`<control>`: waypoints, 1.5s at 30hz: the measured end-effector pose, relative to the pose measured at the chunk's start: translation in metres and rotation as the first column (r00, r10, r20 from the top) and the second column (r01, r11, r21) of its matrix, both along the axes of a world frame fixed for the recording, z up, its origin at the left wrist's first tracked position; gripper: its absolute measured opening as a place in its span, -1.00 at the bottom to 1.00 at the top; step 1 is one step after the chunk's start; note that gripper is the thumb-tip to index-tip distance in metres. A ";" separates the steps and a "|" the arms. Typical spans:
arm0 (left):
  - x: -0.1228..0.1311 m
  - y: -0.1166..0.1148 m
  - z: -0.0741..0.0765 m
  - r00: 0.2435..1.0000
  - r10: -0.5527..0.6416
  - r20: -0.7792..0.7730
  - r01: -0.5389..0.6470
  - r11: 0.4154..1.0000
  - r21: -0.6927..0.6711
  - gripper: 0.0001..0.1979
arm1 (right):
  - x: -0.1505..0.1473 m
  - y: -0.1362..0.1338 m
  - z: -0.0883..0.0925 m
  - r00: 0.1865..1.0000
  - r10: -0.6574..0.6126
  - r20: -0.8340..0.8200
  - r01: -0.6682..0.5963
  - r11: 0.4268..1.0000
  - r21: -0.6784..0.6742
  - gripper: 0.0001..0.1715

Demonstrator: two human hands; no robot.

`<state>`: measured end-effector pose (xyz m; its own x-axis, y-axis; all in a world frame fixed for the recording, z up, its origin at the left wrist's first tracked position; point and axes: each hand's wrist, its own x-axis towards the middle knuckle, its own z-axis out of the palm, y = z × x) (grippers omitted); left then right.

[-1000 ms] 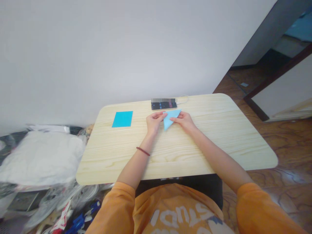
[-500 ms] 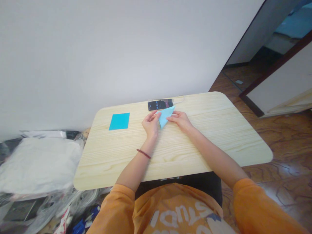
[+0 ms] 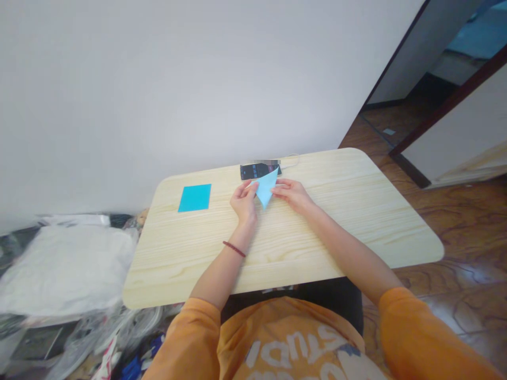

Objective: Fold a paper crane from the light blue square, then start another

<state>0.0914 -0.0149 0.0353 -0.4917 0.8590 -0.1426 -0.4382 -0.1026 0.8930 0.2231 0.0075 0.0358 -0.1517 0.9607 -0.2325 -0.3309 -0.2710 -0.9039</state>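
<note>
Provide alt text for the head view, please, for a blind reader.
The left hand and right hand pinch a light-blue paper triangle over a pale wooden table. A blue square sheet lies to its left; a phone lies behind it.

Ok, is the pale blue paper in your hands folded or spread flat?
Folded: the pale blue paper is a triangle, held between left hand and right hand.

It looks like a room in a home. A small pale wooden table stands against a plain white wall at 12 o'clock. The wood-patterned floor runs to an open doorway at 2 o'clock, a phone is plugged in, and plastic bags and a white bundle are piled at 8 o'clock.
</note>
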 end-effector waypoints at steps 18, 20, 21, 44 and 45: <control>0.005 -0.001 -0.003 0.999 -0.039 0.024 0.040 0.998 -0.038 -0.57 | 0.000 0.002 -0.008 1.000 0.008 -0.025 -0.008 1.000 -0.008 -0.57; 0.005 -0.001 -0.004 0.999 -0.039 0.030 0.040 0.998 -0.046 -0.58 | 0.001 0.003 -0.008 0.999 -0.006 -0.041 0.005 1.000 -0.018 -0.59; 0.005 -0.001 -0.004 0.999 -0.040 0.033 0.041 0.998 -0.047 -0.58 | 0.001 0.003 -0.008 0.999 -0.015 -0.046 0.014 1.000 -0.015 -0.60; 0.006 -0.001 -0.009 0.996 -0.079 -0.034 0.078 0.997 -0.027 -0.57 | 0.006 0.020 -0.008 0.937 -0.296 -0.184 0.303 0.953 0.010 -0.87; 0.006 -0.001 -0.009 0.996 -0.081 -0.033 0.080 0.996 -0.027 -0.57 | 0.006 0.021 -0.008 0.935 -0.304 -0.186 0.311 0.950 0.009 -0.88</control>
